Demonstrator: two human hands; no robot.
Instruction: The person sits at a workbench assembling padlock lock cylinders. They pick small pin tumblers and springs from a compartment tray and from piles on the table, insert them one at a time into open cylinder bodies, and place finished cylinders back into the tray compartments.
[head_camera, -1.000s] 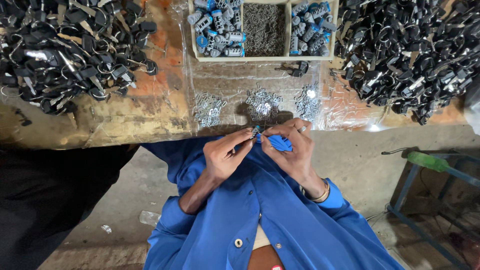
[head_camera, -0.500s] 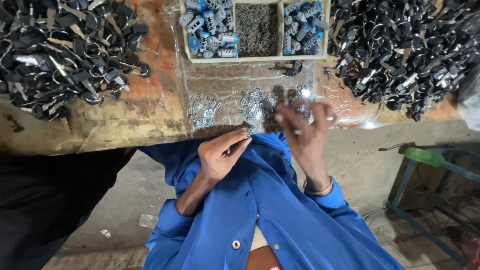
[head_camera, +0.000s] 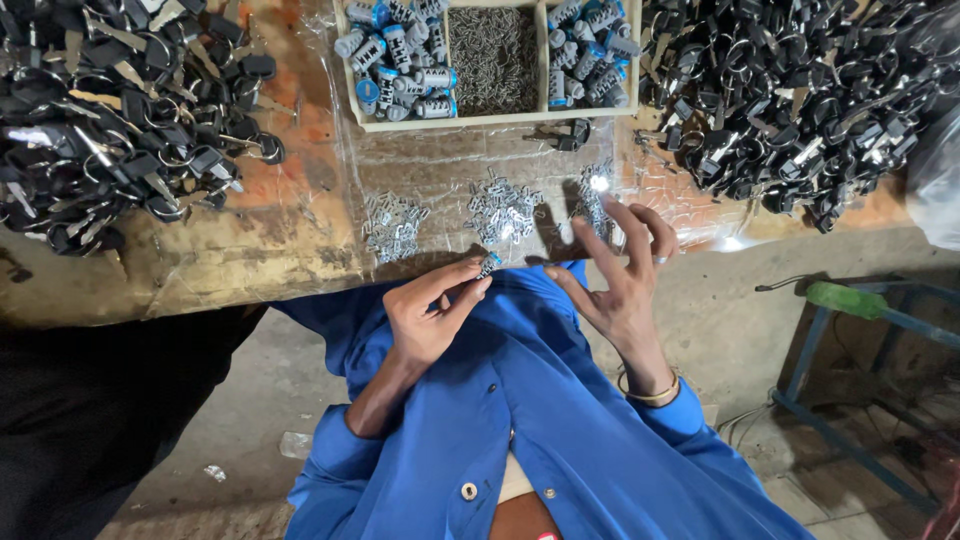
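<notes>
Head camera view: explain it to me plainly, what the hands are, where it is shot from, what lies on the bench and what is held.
The picture comes from a camera on a person's head, looking down over a blue shirt at the bare hands. The left hand pinches a small metal cylinder in its grip. The right hand is open, fingers spread, by the edge of the worn bench. On the bench lie three little heaps of small metal parts, a divided wooden tray of cylinders and pins, and big piles of black-headed keys at both sides.
</notes>
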